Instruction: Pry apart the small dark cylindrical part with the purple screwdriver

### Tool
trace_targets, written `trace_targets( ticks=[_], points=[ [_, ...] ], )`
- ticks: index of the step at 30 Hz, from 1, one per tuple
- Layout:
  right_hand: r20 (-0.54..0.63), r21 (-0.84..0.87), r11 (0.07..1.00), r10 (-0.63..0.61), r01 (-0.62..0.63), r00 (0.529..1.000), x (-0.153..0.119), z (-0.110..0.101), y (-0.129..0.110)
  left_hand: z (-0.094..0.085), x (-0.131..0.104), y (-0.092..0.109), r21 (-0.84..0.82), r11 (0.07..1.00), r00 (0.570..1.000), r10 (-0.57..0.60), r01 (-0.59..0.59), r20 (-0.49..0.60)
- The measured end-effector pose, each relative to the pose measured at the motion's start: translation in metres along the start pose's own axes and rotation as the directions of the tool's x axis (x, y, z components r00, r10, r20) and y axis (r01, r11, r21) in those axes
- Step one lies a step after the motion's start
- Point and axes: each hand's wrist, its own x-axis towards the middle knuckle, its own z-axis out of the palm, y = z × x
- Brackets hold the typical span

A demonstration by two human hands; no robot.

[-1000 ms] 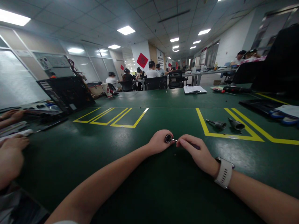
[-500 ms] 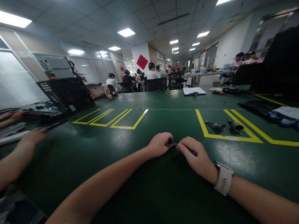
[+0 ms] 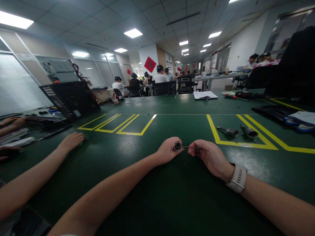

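Note:
My left hand (image 3: 169, 151) is closed around a hollow metal cup-shaped part (image 3: 177, 146), its round open end turned toward me. From my right hand (image 3: 206, 154) a thin metal shaft (image 3: 185, 147) reaches across to the mouth of that part. This looks like a slim screwdriver, its handle hidden by my fingers. A tiny ring-like piece (image 3: 184, 164) lies on the green table (image 3: 147, 196) just below my hands. Two similar metal cups with shanks, one on the left (image 3: 230, 131) and one on the right (image 3: 249, 132), lie inside a yellow taped outline, with small bits beside them.
At left, another person's hand (image 3: 73, 141) rests on the table near a black panel (image 3: 71, 100). A clipboard with paper (image 3: 205, 95) lies at the back. A dark power tool (image 3: 248, 95) and a black tray (image 3: 267, 112) are at right. Several people sit farther off.
My right hand has turned and its fingers have opened up a little, so the purple handle no longer shows and more shaft does. The other person's arm at left has moved inward.

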Motion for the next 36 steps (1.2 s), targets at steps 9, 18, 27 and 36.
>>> trace_targets(
  ticks=[9, 18, 27, 36],
  points=[
    [-0.013, -0.420, 0.881, -0.244, 0.216, 0.970, -0.009, 0.006, -0.002, -0.001, -0.001, 0.007, 0.325, 0.939, 0.990, 0.079, -0.112, 0.113],
    [-0.087, -0.114, 0.993, -0.043, 0.033, 0.995, 0.000, 0.001, 0.002, -0.004, -0.002, 0.005, 0.264, 0.948, 0.978, 0.137, -0.175, 0.158],
    [-0.082, -0.101, 0.994, -0.059, 0.051, 0.995, -0.002, 0.002, -0.001, 0.001, 0.000, 0.004, 0.160, 0.987, 0.994, -0.008, -0.010, 0.110],
    [-0.218, -0.046, 0.985, -0.171, 0.165, 0.961, 0.001, -0.003, 0.000, -0.001, 0.001, 0.002, -0.014, 0.997, 0.996, -0.072, 0.073, 0.055]
  ],
)
